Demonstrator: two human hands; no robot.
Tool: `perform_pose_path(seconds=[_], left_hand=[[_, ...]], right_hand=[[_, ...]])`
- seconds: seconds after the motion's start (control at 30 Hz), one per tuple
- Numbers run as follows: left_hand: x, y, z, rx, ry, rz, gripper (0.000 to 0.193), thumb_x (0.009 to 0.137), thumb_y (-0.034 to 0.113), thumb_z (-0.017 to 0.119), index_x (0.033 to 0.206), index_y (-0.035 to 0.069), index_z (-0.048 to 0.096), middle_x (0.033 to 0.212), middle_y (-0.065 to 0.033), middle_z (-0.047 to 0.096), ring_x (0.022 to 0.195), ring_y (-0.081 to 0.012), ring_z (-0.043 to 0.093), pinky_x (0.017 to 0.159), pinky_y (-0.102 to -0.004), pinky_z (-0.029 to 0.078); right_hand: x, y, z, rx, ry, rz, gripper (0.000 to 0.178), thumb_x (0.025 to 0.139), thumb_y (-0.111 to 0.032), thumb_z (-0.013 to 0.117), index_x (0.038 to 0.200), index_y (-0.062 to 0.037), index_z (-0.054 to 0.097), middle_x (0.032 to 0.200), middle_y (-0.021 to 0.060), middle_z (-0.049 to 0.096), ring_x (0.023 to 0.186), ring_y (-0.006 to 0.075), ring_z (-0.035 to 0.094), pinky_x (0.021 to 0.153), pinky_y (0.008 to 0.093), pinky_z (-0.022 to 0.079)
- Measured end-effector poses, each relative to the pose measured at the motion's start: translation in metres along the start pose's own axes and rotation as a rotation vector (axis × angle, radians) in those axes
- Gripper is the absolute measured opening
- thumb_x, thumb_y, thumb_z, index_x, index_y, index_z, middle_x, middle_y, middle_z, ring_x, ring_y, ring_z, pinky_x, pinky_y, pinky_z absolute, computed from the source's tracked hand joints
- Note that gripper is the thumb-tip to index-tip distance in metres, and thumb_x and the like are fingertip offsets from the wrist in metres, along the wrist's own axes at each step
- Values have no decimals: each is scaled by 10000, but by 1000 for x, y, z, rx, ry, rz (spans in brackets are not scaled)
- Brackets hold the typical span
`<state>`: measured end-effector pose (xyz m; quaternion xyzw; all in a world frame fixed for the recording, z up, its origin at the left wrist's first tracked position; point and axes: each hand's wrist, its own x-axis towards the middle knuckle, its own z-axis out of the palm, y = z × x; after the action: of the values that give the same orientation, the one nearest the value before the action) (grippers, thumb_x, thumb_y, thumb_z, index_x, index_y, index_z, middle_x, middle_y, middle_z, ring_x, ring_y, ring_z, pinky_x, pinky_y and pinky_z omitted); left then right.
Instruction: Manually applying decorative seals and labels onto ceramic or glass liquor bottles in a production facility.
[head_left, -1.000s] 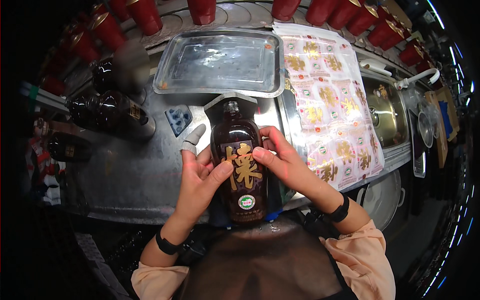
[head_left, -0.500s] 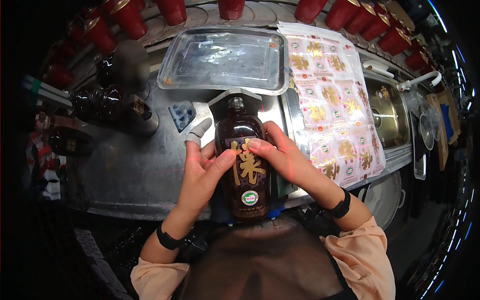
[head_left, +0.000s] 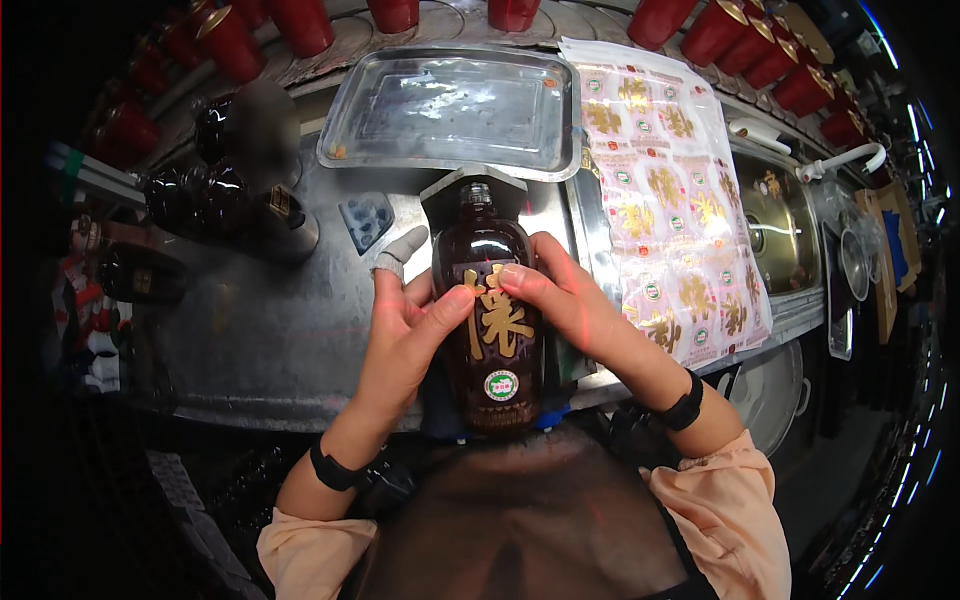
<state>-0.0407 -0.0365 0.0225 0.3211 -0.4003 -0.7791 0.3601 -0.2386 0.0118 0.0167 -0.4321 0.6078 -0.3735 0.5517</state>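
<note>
The dark brown glass bottle (head_left: 490, 320) lies flat on the desk (head_left: 270, 330), neck pointing away from the person, its base at the near edge. Compared with a second ago it sits in much the same place, but the hands have crept up its body: the thumbs that framed the gold sticker lower down now meet over its upper part. The left hand (head_left: 400, 335) cups the bottle's left flank, thumb pressed on the label's edge, its grip closed around the glass; the forefinger wears a pale fabric cot (head_left: 398, 252). The right hand (head_left: 570, 305) wraps the right flank, thumb tip flat on the label top, grip likewise closed on the bottle. Both wrists carry black bands.

The glass is glossy and rounded at the shoulder, with a short narrow neck; the label is a bold gold figure with a small round green-and-white seal below it. The desk is dull, scuffed sheet metal. Beyond the neck sits a shallow rectangular steel tray (head_left: 450, 105), shiny with rolled rims. To the right lies a translucent sheet of gold stickers (head_left: 670, 190) in rows. At left several more dark bottles (head_left: 190, 200) lie together. Red cylindrical caps (head_left: 300, 20) line the far edge.
</note>
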Motion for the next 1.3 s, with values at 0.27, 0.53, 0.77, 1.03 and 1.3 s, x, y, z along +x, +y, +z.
perform_pose_path(seconds=[0.27, 0.53, 0.77, 1.03, 1.3], left_hand=[[4, 4, 5, 30, 44, -20, 691, 942, 148, 676, 1450, 15, 226, 1216, -238, 621, 1072, -220, 646, 946, -334, 509], [-18, -7, -13, 114, 2, -68, 824, 911, 200, 726, 1491, 16, 171, 1368, -268, 506, 1283, -265, 512, 1075, -381, 407], [-53, -25, -28, 339, -153, 22, 1107, 801, 313, 843, 1535, -14, 81, 1499, -279, 368, 1425, -287, 352, 1166, -391, 257], [-54, -27, -29, 372, -178, 55, 1109, 795, 321, 846, 1533, -16, 90, 1501, -272, 371, 1432, -290, 343, 1170, -397, 247], [-42, -24, -28, 421, -125, 144, 1041, 823, 267, 812, 1538, -3, 104, 1481, -268, 388, 1429, -326, 338, 1178, -423, 238]], right_hand=[[2, 4, -2, 44, -36, 20, 581, 934, -542, 617, 1135, -6, 520, 982, 117, 640, 945, 157, 592, 840, 299, 483], [-27, 14, -10, 7, -29, 72, 463, 969, -368, 638, 1270, -30, 537, 917, 23, 583, 886, 84, 529, 812, 266, 455], [-72, 20, -4, -167, -33, -111, 911, 707, -311, 902, 1441, -48, 430, 1169, 16, 530, 672, 34, 401, 531, 188, 349], [-69, 31, -5, -99, -47, -125, 913, 702, -302, 909, 1439, -56, 431, 1182, 10, 519, 686, 33, 394, 531, 187, 341], [-58, 31, -9, 115, -35, -89, 620, 857, -205, 784, 1384, -59, 491, 1087, 29, 564, 663, 4, 504, 595, 161, 419]])
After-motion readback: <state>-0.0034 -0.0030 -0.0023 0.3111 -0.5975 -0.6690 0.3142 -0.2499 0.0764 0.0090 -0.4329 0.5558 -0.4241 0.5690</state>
